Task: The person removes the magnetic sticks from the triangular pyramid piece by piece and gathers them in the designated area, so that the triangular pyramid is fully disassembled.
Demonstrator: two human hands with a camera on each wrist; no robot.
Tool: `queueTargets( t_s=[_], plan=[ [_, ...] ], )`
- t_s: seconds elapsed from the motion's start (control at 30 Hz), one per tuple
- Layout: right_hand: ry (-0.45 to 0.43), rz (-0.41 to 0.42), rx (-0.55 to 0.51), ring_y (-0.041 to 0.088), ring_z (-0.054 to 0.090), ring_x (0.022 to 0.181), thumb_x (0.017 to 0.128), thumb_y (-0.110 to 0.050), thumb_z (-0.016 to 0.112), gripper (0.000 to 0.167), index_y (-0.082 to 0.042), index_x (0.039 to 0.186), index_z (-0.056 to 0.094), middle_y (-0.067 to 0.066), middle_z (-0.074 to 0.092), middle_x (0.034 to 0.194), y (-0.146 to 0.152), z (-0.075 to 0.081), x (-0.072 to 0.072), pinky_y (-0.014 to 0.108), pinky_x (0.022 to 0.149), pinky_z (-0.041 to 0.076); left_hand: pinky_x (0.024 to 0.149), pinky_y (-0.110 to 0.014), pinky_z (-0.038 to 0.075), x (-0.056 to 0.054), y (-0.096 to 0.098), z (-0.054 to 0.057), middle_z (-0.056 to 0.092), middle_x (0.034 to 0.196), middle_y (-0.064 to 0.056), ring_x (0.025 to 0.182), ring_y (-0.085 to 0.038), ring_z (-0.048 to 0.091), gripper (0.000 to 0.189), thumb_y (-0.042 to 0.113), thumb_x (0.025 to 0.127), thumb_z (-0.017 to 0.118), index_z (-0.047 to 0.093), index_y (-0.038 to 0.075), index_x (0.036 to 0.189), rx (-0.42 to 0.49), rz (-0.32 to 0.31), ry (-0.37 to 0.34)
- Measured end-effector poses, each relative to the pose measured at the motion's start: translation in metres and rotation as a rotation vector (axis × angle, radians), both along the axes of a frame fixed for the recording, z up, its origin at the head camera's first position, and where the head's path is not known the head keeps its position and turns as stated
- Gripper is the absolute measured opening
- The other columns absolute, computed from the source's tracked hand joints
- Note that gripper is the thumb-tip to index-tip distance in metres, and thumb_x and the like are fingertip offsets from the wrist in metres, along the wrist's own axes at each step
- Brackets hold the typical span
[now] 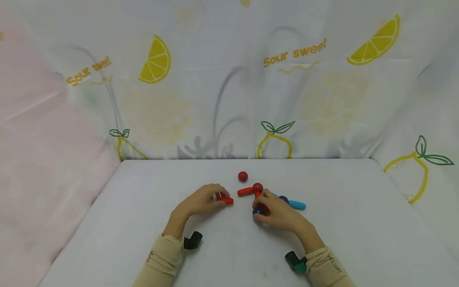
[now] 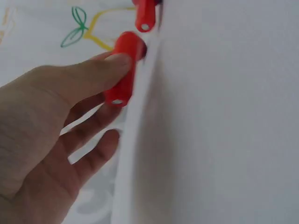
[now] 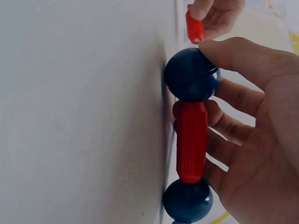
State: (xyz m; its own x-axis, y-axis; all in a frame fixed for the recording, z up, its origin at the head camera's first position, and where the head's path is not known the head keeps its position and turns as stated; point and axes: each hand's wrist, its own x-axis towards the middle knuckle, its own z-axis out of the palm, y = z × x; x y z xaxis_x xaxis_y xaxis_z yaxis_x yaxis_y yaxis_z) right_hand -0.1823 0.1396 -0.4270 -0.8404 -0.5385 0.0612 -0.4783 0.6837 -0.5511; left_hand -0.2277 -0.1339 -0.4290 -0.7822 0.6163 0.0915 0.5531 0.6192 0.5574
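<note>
My left hand pinches a short red rod between thumb and fingers, just above the white table. A pale spot shows on the rod's end. My right hand holds a dark blue ball, the thumb on its top and fingers behind it. In the right wrist view a ribbed red rod joins that ball to a second blue ball. A light blue rod extends right from the second ball. Behind the right hand, a red ball touches another red rod. The right fingers partly hide the joined pieces.
A separate red ball lies farther back on the white table. Behind the table hangs a pale curtain with lemon prints. A dark camera mount sits at each wrist.
</note>
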Motion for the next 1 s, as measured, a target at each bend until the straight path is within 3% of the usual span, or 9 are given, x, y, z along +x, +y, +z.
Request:
queueTargets(
  t_s=[0.1, 0.23, 0.37, 0.5, 0.63, 0.77, 0.9, 1.0],
  plan=[
    [0.004, 0.02, -0.011, 0.008, 0.048, 0.084, 0.085, -0.024, 0.069, 0.019, -0.017, 0.101, 0.061, -0.005, 0.047, 0.097, 0.001, 0.0, 0.0, 0.02, 0.072, 0.045, 0.081, -0.033, 0.047, -0.007, -0.011, -0.008, 0.064, 0.095, 0.006, 0.091, -0.012, 0.057, 0.02, 0.011, 0.085, 0.07, 0.066, 0.018, 0.102, 0.034, 0.153, 0.1],
    [0.029, 0.022, -0.017, 0.007, 0.047, 0.08, 0.085, -0.022, 0.068, 0.016, -0.018, 0.098, 0.061, -0.006, 0.046, 0.094, 0.001, 0.0, 0.001, 0.019, 0.069, 0.044, 0.083, -0.037, 0.048, -0.013, -0.015, -0.015, 0.065, 0.098, 0.001, 0.094, -0.017, 0.057, 0.021, 0.01, 0.084, 0.07, 0.066, 0.016, 0.104, 0.018, 0.242, 0.143],
    [0.045, 0.011, 0.003, 0.006, 0.046, 0.078, 0.085, -0.024, 0.067, 0.014, -0.02, 0.096, 0.06, -0.006, 0.045, 0.091, 0.001, 0.0, 0.001, 0.019, 0.067, 0.043, 0.084, -0.042, 0.047, -0.013, -0.008, -0.014, 0.064, 0.103, -0.001, 0.1, -0.022, 0.058, 0.021, 0.016, 0.085, 0.07, 0.066, 0.016, 0.106, -0.025, 0.258, 0.192],
    [0.073, -0.057, 0.011, 0.007, 0.045, 0.08, 0.088, -0.029, 0.066, 0.01, -0.022, 0.092, 0.06, -0.008, 0.047, 0.087, 0.001, -0.001, -0.003, 0.02, 0.066, 0.042, 0.084, -0.044, 0.047, -0.008, 0.017, -0.005, 0.065, 0.106, -0.004, 0.1, -0.024, 0.059, 0.022, 0.017, 0.086, 0.068, 0.066, 0.014, 0.108, 0.0, 0.22, 0.247],
    [0.201, -0.16, -0.02, 0.013, 0.049, 0.085, 0.088, -0.023, 0.066, 0.008, -0.017, 0.092, 0.061, -0.004, 0.053, 0.089, -0.002, -0.002, -0.01, 0.029, 0.072, 0.044, 0.085, -0.037, 0.05, -0.002, 0.052, 0.0, 0.064, 0.108, -0.004, 0.098, -0.021, 0.059, 0.024, 0.016, 0.087, 0.067, 0.065, 0.012, 0.111, 0.002, 0.187, 0.255],
    [0.307, -0.196, -0.031, 0.023, 0.053, 0.095, 0.085, -0.018, 0.068, 0.019, -0.012, 0.102, 0.064, 0.006, 0.055, 0.104, -0.004, -0.004, -0.014, 0.042, 0.078, 0.046, 0.084, -0.036, 0.051, 0.004, 0.077, -0.001, 0.064, 0.109, -0.005, 0.1, -0.023, 0.058, 0.027, 0.02, 0.087, 0.067, 0.064, 0.012, 0.112, -0.076, 0.23, 0.295],
    [0.275, -0.166, -0.047, 0.024, 0.056, 0.098, 0.086, -0.015, 0.068, 0.028, -0.008, 0.113, 0.065, 0.01, 0.054, 0.116, -0.006, -0.008, -0.015, 0.043, 0.08, 0.05, 0.084, -0.037, 0.051, 0.005, 0.086, -0.006, 0.065, 0.109, -0.005, 0.098, -0.024, 0.059, 0.027, 0.018, 0.086, 0.069, 0.065, 0.012, 0.112, -0.158, 0.291, 0.279],
    [0.25, -0.159, -0.047, 0.023, 0.055, 0.099, 0.086, -0.012, 0.066, 0.03, -0.008, 0.116, 0.066, 0.01, 0.053, 0.119, -0.007, -0.009, -0.015, 0.038, 0.079, 0.05, 0.086, -0.036, 0.05, 0.004, 0.085, -0.01, 0.066, 0.109, -0.005, 0.098, -0.022, 0.06, 0.029, 0.014, 0.085, 0.07, 0.066, 0.012, 0.113, -0.196, 0.292, 0.241]
  ],
)
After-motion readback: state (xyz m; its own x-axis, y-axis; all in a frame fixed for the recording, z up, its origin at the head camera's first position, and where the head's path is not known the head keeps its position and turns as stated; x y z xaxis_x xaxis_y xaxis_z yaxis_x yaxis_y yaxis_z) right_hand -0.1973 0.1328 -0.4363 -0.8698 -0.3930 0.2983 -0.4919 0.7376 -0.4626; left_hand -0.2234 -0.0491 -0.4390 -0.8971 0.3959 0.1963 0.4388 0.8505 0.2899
